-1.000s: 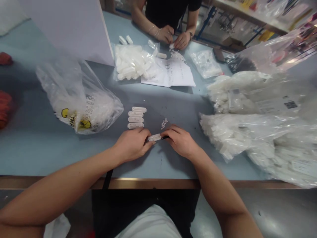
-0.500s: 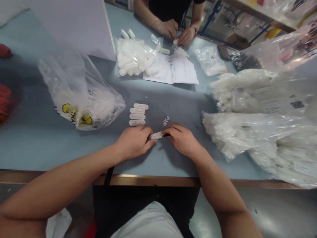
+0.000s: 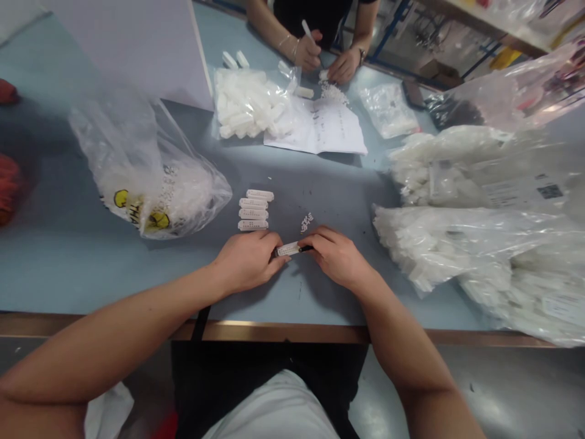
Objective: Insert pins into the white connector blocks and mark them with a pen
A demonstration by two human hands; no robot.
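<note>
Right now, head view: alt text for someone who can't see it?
The left hand holds a white piece; the right hand holds a slim dark tool at the piece's other end. Four similar pieces lie in a column beyond the left hand, a small pile of white bits to their right.

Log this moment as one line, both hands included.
left hand: gripping white block | right hand: holding thin dark tool at block's end | nearby: small white pieces, four similar blocks

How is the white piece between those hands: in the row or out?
Out: the left hand grips the white piece by one end, apart from the row of four pieces.
</note>
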